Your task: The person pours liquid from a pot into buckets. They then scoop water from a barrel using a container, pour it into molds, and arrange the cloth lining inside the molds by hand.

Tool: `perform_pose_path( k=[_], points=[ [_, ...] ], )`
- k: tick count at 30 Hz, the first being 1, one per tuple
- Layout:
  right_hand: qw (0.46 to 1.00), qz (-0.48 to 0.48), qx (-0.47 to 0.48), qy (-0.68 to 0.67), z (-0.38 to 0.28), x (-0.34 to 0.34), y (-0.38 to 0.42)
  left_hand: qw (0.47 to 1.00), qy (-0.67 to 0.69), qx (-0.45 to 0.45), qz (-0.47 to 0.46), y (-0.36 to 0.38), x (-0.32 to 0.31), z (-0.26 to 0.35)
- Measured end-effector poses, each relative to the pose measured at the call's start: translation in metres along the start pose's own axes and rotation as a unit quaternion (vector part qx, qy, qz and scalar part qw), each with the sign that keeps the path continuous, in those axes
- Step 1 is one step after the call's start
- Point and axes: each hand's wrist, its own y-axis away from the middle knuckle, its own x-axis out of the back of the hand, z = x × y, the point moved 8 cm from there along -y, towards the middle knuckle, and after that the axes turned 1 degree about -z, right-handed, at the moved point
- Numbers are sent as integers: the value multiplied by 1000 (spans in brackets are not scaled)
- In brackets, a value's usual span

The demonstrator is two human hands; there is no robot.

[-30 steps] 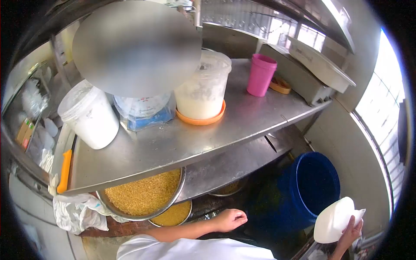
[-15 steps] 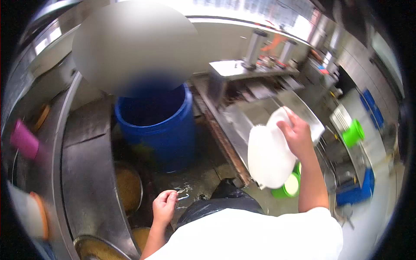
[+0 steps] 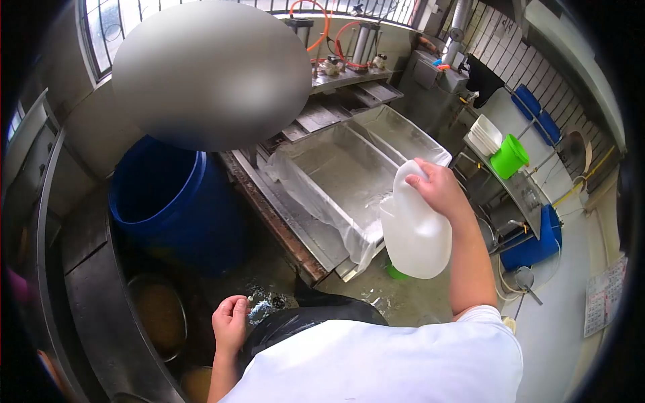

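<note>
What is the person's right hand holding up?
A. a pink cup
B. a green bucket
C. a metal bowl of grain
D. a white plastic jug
D: the right hand grips a white plastic jug by its top, in front of the plastic-lined tray.

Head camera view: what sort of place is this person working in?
Probably a small food-production workshop or commercial kitchen. Plastic-lined metal trays sit on a steel bench, a big blue barrel stands on the wet floor, and the right hand holds a white bowl.

Bright window daylight, fisheye bending, dark vignetted corners, blurred oval
</note>
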Motion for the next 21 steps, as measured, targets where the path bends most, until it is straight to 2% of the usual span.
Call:
perform_pose_path(
  k=[1, 4, 7, 8, 10, 11, 14, 15, 16, 17, 21],
  points=[
    [999, -42, -11, 0, 12, 2, -7, 1000, -3, 1, 0, 2, -14, 7],
    [996, -85, 2, -20, 64, 8, -45, 1000, -20, -17, -7, 9, -56, 30],
    [997, -59, 6, 49, 129, 19, -98, 1000, -17, -12, 1, 15, -88, 40],
    [992, -93, -63, 61, 141, 26, -110, 1000, -16, -12, 9, 19, -95, 43],
    [981, -127, -123, 77, 162, 40, -124, 1000, -15, -11, 18, 23, -109, 43],
    [981, -129, -121, 77, 172, 44, -130, 999, -17, -3, 29, 27, -111, 37],
    [982, -101, -114, 108, 210, 62, -136, 999, -21, 16, 45, 41, -120, 26],
    [988, -55, -73, 122, 218, 72, -136, 998, -21, 24, 47, 46, -123, 22],
    [990, -8, -31, 135, 215, 81, -132, 998, -20, 25, 49, 49, -125, 18],
    [990, 18, -43, 129, 220, 88, -124, 998, -22, 24, 46, 52, -128, 14],
    [993, 66, 16, 99, 198, 104, -79, 998, -33, 28, 43, 60, -131, -3]
  ],
)
